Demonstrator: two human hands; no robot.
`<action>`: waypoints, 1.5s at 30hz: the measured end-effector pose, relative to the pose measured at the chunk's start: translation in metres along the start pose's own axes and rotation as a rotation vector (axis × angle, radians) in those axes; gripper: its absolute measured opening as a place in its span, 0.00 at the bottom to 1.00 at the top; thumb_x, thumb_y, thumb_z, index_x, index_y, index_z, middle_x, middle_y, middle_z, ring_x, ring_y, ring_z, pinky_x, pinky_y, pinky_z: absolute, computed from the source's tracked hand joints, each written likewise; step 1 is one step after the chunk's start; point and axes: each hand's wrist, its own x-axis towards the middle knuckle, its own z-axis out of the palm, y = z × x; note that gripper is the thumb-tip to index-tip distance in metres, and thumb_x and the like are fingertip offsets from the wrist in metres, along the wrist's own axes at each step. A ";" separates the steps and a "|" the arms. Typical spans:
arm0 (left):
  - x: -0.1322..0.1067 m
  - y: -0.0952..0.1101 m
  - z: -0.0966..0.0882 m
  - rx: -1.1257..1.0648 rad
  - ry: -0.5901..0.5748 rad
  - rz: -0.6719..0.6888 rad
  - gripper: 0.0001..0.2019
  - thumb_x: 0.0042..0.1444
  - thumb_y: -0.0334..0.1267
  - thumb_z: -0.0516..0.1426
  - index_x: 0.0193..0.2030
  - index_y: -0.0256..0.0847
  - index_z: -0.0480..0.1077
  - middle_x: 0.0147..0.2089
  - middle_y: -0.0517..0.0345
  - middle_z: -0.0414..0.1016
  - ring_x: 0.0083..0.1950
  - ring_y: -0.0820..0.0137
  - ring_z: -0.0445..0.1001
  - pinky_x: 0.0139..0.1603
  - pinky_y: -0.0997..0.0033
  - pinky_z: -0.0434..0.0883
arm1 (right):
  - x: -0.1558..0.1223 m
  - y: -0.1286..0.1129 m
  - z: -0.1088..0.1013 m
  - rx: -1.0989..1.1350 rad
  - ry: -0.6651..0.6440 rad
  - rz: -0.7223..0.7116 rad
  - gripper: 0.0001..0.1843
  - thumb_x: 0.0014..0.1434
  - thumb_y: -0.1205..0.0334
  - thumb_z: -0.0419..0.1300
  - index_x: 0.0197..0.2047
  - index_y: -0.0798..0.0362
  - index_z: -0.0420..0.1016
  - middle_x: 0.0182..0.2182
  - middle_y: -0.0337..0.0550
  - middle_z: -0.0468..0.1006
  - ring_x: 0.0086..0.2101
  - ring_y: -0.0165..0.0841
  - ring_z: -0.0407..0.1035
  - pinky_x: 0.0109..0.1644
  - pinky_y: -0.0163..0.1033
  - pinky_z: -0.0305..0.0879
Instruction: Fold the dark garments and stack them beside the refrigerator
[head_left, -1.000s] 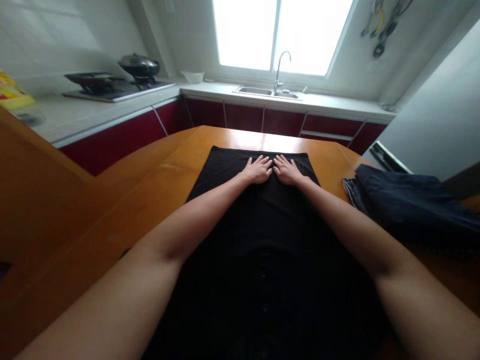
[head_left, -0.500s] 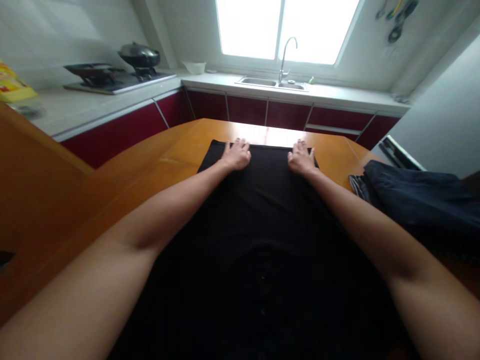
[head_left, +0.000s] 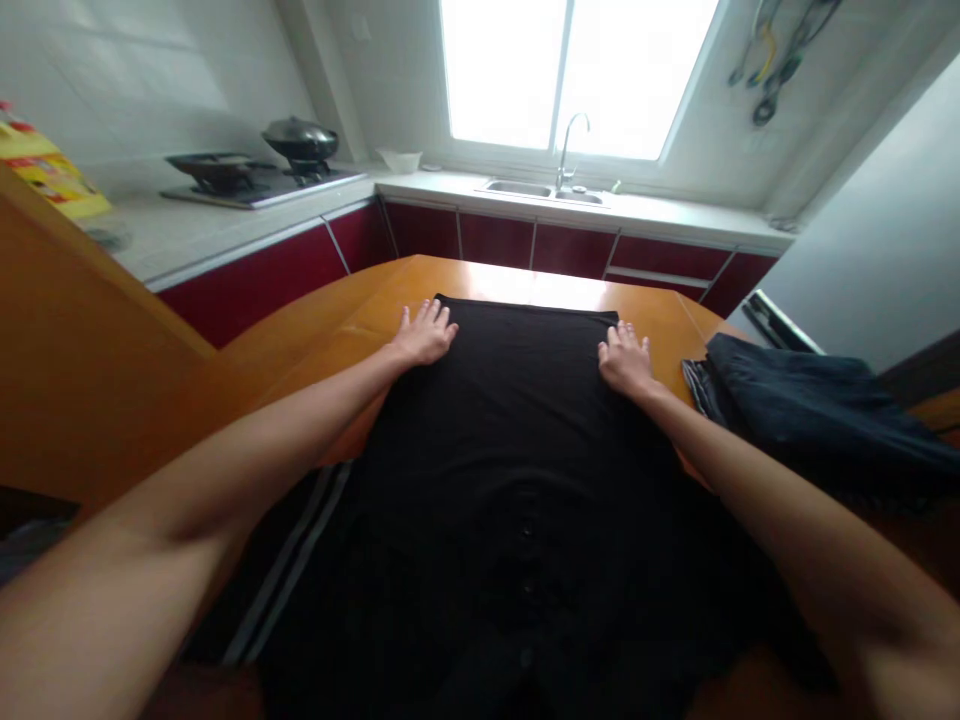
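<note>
A black shirt (head_left: 517, 410) lies spread over the wooden table (head_left: 352, 320), its hem toward the far edge. Small buttons run down its middle near me, and two pale stripes mark a sleeve at the left. My left hand (head_left: 425, 334) rests on the shirt's far left edge, fingers spread apart. On the opposite side edge, slightly below the far right corner, lies my right hand (head_left: 625, 360) with its fingers stretched out. Both palms face down, and neither hand grips the cloth. The nearest part of the shirt is dark and hard to make out.
Folded dark clothes (head_left: 810, 410) are piled at the table's right. Beyond the table runs a counter (head_left: 675, 210) with a sink (head_left: 517, 188), and a stove (head_left: 262, 190) bearing a lidded wok (head_left: 300, 138). A yellow bottle (head_left: 52, 170) stands at the left.
My hands have moved apart, from the top of the shirt's hem out to its side edges, and slightly toward me. The striped sleeve has come into view as the camera shifted.
</note>
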 end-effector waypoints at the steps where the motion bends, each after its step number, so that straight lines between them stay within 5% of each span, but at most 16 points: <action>1: -0.020 0.018 -0.001 0.017 0.034 0.112 0.32 0.72 0.47 0.34 0.75 0.28 0.47 0.78 0.41 0.38 0.79 0.52 0.36 0.74 0.40 0.39 | -0.020 -0.021 0.003 0.003 0.005 -0.062 0.31 0.72 0.61 0.40 0.72 0.69 0.51 0.73 0.65 0.44 0.72 0.46 0.36 0.72 0.58 0.32; 3: -0.071 0.062 0.003 0.007 0.053 0.353 0.31 0.72 0.45 0.34 0.76 0.31 0.47 0.78 0.44 0.40 0.79 0.57 0.35 0.75 0.47 0.41 | -0.068 -0.067 0.013 0.022 -0.038 -0.266 0.32 0.71 0.60 0.43 0.74 0.63 0.50 0.74 0.57 0.45 0.72 0.42 0.37 0.73 0.55 0.34; 6: -0.148 0.110 0.022 -0.053 0.032 0.539 0.30 0.73 0.45 0.33 0.76 0.33 0.46 0.78 0.46 0.42 0.79 0.62 0.38 0.74 0.54 0.45 | -0.135 -0.108 0.026 0.051 -0.164 -0.427 0.34 0.70 0.60 0.42 0.75 0.66 0.46 0.74 0.56 0.46 0.72 0.42 0.37 0.73 0.55 0.39; 9: -0.192 0.103 0.037 -0.094 0.031 0.528 0.32 0.73 0.51 0.35 0.77 0.37 0.46 0.78 0.47 0.43 0.78 0.62 0.41 0.75 0.55 0.44 | -0.167 -0.096 0.024 0.033 -0.201 -0.424 0.36 0.71 0.51 0.42 0.75 0.63 0.47 0.74 0.53 0.44 0.72 0.42 0.38 0.74 0.57 0.37; 14: -0.194 0.029 0.025 -0.078 -0.041 0.352 0.33 0.72 0.55 0.39 0.77 0.40 0.47 0.78 0.49 0.42 0.78 0.57 0.41 0.74 0.49 0.44 | -0.170 -0.024 0.001 -0.063 -0.146 -0.186 0.36 0.71 0.48 0.42 0.74 0.60 0.51 0.74 0.53 0.46 0.72 0.43 0.40 0.73 0.57 0.40; 16: -0.196 0.019 0.013 -0.050 -0.071 0.276 0.33 0.72 0.53 0.40 0.76 0.35 0.48 0.78 0.44 0.42 0.78 0.54 0.41 0.74 0.46 0.45 | -0.177 -0.012 -0.006 -0.103 -0.085 -0.127 0.34 0.71 0.52 0.43 0.73 0.64 0.53 0.73 0.57 0.46 0.72 0.46 0.40 0.73 0.58 0.41; 18: -0.210 0.030 0.003 -0.052 -0.064 0.289 0.32 0.72 0.52 0.41 0.75 0.32 0.51 0.77 0.41 0.45 0.78 0.53 0.42 0.74 0.45 0.44 | -0.191 -0.018 -0.010 -0.104 -0.028 -0.156 0.33 0.71 0.55 0.42 0.73 0.65 0.54 0.73 0.58 0.45 0.72 0.46 0.38 0.73 0.58 0.40; 21: -0.254 0.075 -0.004 -0.177 -0.023 0.534 0.31 0.72 0.53 0.42 0.75 0.39 0.51 0.77 0.47 0.48 0.78 0.58 0.43 0.75 0.52 0.44 | -0.226 -0.040 -0.010 -0.026 -0.028 -0.302 0.32 0.72 0.53 0.41 0.74 0.60 0.53 0.74 0.52 0.46 0.72 0.42 0.38 0.73 0.57 0.42; 23: -0.286 0.103 -0.001 -0.270 -0.044 0.709 0.31 0.72 0.54 0.43 0.77 0.45 0.45 0.77 0.52 0.47 0.78 0.62 0.44 0.76 0.55 0.45 | -0.250 -0.049 -0.008 0.025 -0.080 -0.397 0.33 0.72 0.50 0.42 0.74 0.57 0.52 0.74 0.50 0.47 0.72 0.40 0.40 0.73 0.55 0.44; 26: -0.319 0.122 0.009 -0.299 -0.069 0.790 0.33 0.71 0.54 0.46 0.78 0.49 0.41 0.78 0.53 0.41 0.78 0.61 0.41 0.76 0.53 0.43 | -0.275 -0.041 -0.008 0.055 -0.117 -0.443 0.34 0.72 0.48 0.45 0.74 0.55 0.53 0.73 0.49 0.50 0.72 0.40 0.43 0.73 0.55 0.45; 34: -0.323 0.120 0.000 -0.327 -0.122 0.810 0.33 0.71 0.53 0.47 0.78 0.51 0.39 0.79 0.53 0.38 0.78 0.57 0.39 0.76 0.47 0.43 | -0.282 -0.012 -0.024 0.161 0.093 -0.340 0.23 0.70 0.62 0.47 0.64 0.56 0.69 0.66 0.56 0.66 0.68 0.43 0.56 0.70 0.57 0.53; 37: -0.335 0.127 -0.014 -0.363 -0.165 0.904 0.40 0.67 0.55 0.53 0.78 0.49 0.38 0.79 0.52 0.40 0.78 0.55 0.39 0.76 0.46 0.42 | -0.295 -0.021 -0.034 0.267 0.144 -0.450 0.18 0.70 0.64 0.49 0.55 0.53 0.75 0.58 0.54 0.73 0.61 0.42 0.64 0.65 0.53 0.61; 40: -0.353 0.120 -0.022 -0.374 -0.226 0.995 0.47 0.60 0.57 0.60 0.78 0.49 0.38 0.79 0.50 0.36 0.78 0.52 0.39 0.76 0.45 0.41 | -0.317 -0.025 -0.047 0.346 0.052 -0.619 0.11 0.68 0.57 0.56 0.44 0.51 0.77 0.45 0.49 0.77 0.48 0.39 0.70 0.56 0.49 0.66; 45: -0.383 0.080 -0.017 -0.314 -0.192 1.006 0.50 0.57 0.53 0.64 0.78 0.49 0.40 0.79 0.51 0.39 0.77 0.49 0.43 0.76 0.43 0.45 | -0.348 -0.021 -0.059 0.333 -0.082 -0.808 0.29 0.54 0.45 0.70 0.55 0.50 0.73 0.50 0.50 0.74 0.51 0.43 0.67 0.60 0.55 0.59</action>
